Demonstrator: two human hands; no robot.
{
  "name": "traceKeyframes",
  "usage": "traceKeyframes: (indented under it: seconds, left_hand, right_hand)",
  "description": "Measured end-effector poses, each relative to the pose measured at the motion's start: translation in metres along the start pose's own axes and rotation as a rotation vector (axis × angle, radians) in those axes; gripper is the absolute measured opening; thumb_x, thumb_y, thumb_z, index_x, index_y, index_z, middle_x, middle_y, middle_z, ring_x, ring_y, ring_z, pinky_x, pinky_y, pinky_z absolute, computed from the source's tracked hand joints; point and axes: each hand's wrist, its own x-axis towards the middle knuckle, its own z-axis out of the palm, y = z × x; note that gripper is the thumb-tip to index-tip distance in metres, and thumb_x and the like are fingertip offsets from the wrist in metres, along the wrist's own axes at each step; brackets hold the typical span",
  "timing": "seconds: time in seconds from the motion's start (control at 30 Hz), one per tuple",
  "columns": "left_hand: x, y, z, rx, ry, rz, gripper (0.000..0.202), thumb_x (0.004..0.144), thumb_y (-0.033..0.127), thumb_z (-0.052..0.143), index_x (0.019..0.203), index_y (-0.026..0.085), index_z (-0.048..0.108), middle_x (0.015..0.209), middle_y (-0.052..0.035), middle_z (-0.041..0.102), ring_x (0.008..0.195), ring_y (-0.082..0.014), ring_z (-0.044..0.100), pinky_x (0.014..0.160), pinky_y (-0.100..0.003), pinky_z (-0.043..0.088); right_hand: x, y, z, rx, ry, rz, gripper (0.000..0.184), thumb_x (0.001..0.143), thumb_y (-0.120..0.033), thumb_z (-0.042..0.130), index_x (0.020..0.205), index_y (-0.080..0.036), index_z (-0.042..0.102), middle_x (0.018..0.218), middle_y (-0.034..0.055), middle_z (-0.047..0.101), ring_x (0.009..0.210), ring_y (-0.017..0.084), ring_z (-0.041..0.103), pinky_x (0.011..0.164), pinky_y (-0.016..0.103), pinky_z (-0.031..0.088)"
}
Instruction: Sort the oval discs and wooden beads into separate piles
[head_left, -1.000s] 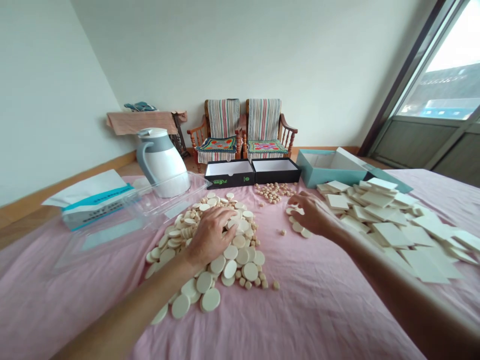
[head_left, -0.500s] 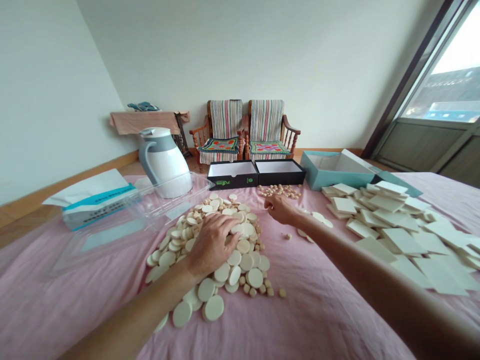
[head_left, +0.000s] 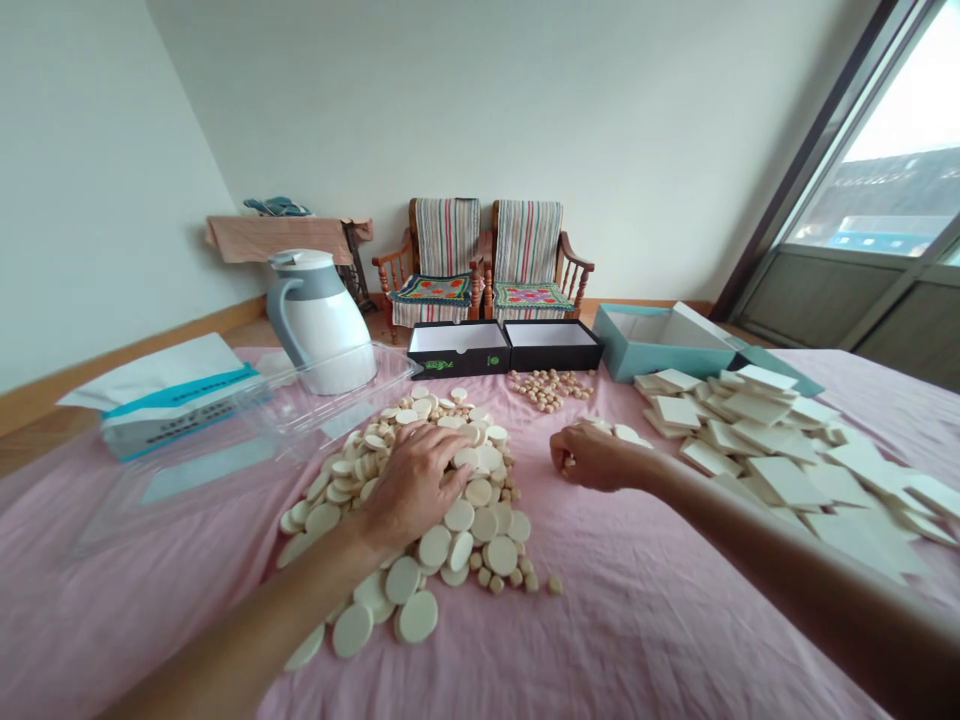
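My left hand (head_left: 424, 478) rests over a heap of round wooden discs (head_left: 417, 615), its thumb apart from the fingers; no piece shows in its grip. Small wooden cubes (head_left: 496, 584) lie mixed in along the heap's right and near edge. Right of the heap, my right hand (head_left: 600, 457) is low on the cloth, fingertips closed around a small wooden cube (head_left: 568, 464) that is partly hidden. Just behind this hand lie a few more discs (head_left: 627, 433). Farther back, a separate cluster of small wooden pieces (head_left: 549, 390) sits before the black boxes.
A pile of square wooden tiles (head_left: 787, 480) and a teal box (head_left: 660, 350) are on the right. Two black boxes (head_left: 457, 360) stand at the back. To the left are a thermos jug (head_left: 330, 330), a clear plastic tray (head_left: 210, 470) and a tissue pack (head_left: 176, 405). Pink cloth (head_left: 600, 620) covers the surface.
My right hand has come back from beside the far cluster to the lone cube on the cloth. My left hand stays on the disc heap. The view has shifted slightly.
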Motion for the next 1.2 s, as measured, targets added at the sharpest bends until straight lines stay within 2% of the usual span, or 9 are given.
traceKeyframes:
  seconds: [0.23, 0.37, 0.47, 0.57, 0.67, 0.73, 0.87, 1.07, 1.2]
  left_hand:
    - [-0.002, -0.013, -0.007, 0.051, -0.001, -0.026, 0.016, 0.085, 0.026, 0.057, 0.098, 0.018, 0.064, 0.1, -0.0048, 0.067, 0.096, -0.022, 0.058, 0.091, -0.041, 0.039]
    - [-0.004, -0.017, -0.002, 0.049, -0.028, -0.037, 0.016, 0.086, 0.028, 0.057, 0.096, 0.019, 0.065, 0.097, -0.0046, 0.068, 0.094, -0.0221, 0.058, 0.089, -0.041, 0.039]
    - [-0.006, -0.018, 0.0, 0.04, -0.039, -0.038, 0.018, 0.087, 0.03, 0.055, 0.098, 0.019, 0.064, 0.098, -0.0048, 0.068, 0.094, -0.0219, 0.058, 0.089, -0.041, 0.039]
    - [-0.007, -0.018, 0.001, 0.038, -0.045, -0.046, 0.018, 0.088, 0.03, 0.055, 0.098, 0.02, 0.065, 0.098, -0.0046, 0.068, 0.095, -0.0221, 0.058, 0.09, -0.042, 0.039]
    - [-0.007, -0.018, 0.0, 0.032, -0.047, -0.053, 0.018, 0.087, 0.029, 0.055, 0.099, 0.019, 0.065, 0.098, -0.005, 0.068, 0.095, -0.0223, 0.058, 0.091, -0.042, 0.039]
    - [-0.006, -0.017, 0.0, 0.031, -0.048, -0.052, 0.018, 0.087, 0.03, 0.056, 0.098, 0.019, 0.065, 0.098, -0.0054, 0.068, 0.094, -0.0223, 0.059, 0.09, -0.041, 0.04]
    - [-0.005, -0.017, 0.0, 0.045, -0.038, -0.046, 0.018, 0.087, 0.032, 0.056, 0.097, 0.019, 0.065, 0.097, -0.0055, 0.068, 0.094, -0.0226, 0.059, 0.089, -0.042, 0.041]
    - [-0.003, -0.017, 0.0, 0.056, -0.022, -0.06, 0.019, 0.087, 0.032, 0.056, 0.098, 0.019, 0.065, 0.098, -0.0055, 0.068, 0.093, -0.0222, 0.06, 0.089, -0.041, 0.041]
    - [0.002, -0.017, -0.006, 0.024, -0.037, -0.053, 0.023, 0.086, 0.031, 0.057, 0.104, 0.019, 0.063, 0.104, -0.0065, 0.068, 0.099, -0.0227, 0.06, 0.09, -0.04, 0.044]
  right_hand:
    - [0.022, -0.005, -0.011, -0.091, -0.101, 0.002, 0.018, 0.068, -0.003, 0.061, 0.078, -0.014, 0.07, 0.089, 0.0086, 0.069, 0.086, 0.02, 0.063, 0.067, 0.023, 0.042]
    - [0.05, 0.012, -0.025, -0.124, 0.014, 0.127, 0.017, 0.078, -0.014, 0.066, 0.093, -0.007, 0.067, 0.099, 0.014, 0.065, 0.094, 0.023, 0.061, 0.078, 0.03, 0.048]
    - [0.064, 0.023, -0.043, -0.103, 0.118, 0.143, 0.035, 0.088, -0.034, 0.058, 0.118, -0.014, 0.056, 0.118, 0.0097, 0.057, 0.102, 0.022, 0.058, 0.084, 0.039, 0.05]
    - [0.069, 0.023, -0.053, -0.075, 0.203, 0.136, 0.036, 0.09, -0.036, 0.055, 0.12, -0.017, 0.054, 0.12, 0.0083, 0.055, 0.102, 0.021, 0.058, 0.084, 0.041, 0.051]
    - [0.067, 0.011, -0.044, -0.035, 0.253, 0.106, 0.026, 0.089, -0.028, 0.056, 0.11, -0.014, 0.061, 0.107, 0.0082, 0.063, 0.094, 0.02, 0.061, 0.081, 0.034, 0.05]
    - [0.064, -0.001, -0.029, 0.072, 0.252, -0.016, 0.019, 0.084, -0.019, 0.058, 0.1, -0.013, 0.066, 0.093, 0.0069, 0.067, 0.084, 0.017, 0.063, 0.074, 0.027, 0.049]
    - [0.061, -0.023, 0.003, 0.257, 0.283, -0.234, 0.03, 0.073, -0.017, 0.064, 0.103, -0.013, 0.066, 0.096, 0.009, 0.068, 0.081, 0.016, 0.062, 0.068, 0.025, 0.046]
    - [0.062, -0.034, 0.024, 0.275, 0.416, -0.168, 0.019, 0.074, -0.013, 0.059, 0.091, -0.012, 0.066, 0.087, 0.0086, 0.065, 0.078, 0.016, 0.058, 0.071, 0.026, 0.043]
    - [0.04, -0.01, 0.022, 0.296, 0.531, -0.095, 0.019, 0.072, -0.01, 0.056, 0.089, -0.013, 0.062, 0.085, 0.0067, 0.064, 0.078, 0.015, 0.056, 0.07, 0.024, 0.041]
